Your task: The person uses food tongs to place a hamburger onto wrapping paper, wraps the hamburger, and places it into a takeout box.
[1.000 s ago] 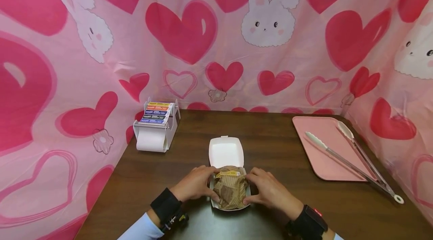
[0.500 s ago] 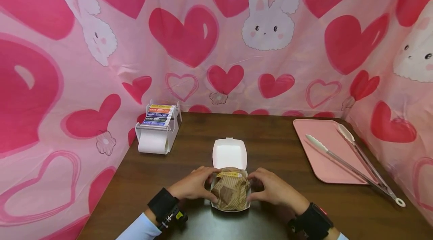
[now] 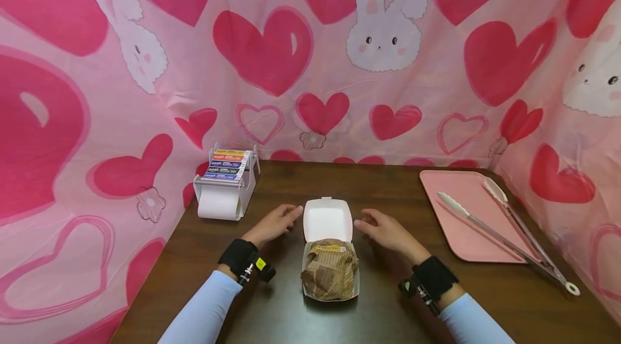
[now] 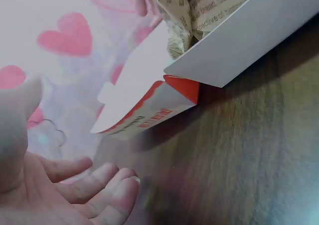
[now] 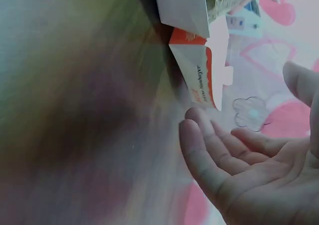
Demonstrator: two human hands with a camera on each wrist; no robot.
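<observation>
A burger wrapped in brown printed paper (image 3: 331, 274), with a yellow label on top, sits in the base of a white burger box (image 3: 328, 220). The box's lid lies folded back, away from the person, and its outside shows red trim in both wrist views. My left hand (image 3: 274, 225) is beside the lid's left edge, fingers loosely bent and holding nothing. On the lid's other side is my right hand (image 3: 388, 231), also holding nothing, its fingertips close to the lid's right edge. The left wrist view shows the left palm (image 4: 65, 195) and fingers apart from the box.
At the back left stands a white label dispenser (image 3: 225, 182) with several coloured label rolls. A pink tray (image 3: 466, 236) lies at the right, with metal tongs (image 3: 509, 247) across it. Pink heart-printed cloth (image 3: 271, 53) walls the brown table (image 3: 378, 182) at the back and sides.
Both hands have let go of the wrapped burger and moved away from the person to either side of the open lid. The burger stays in the box base.
</observation>
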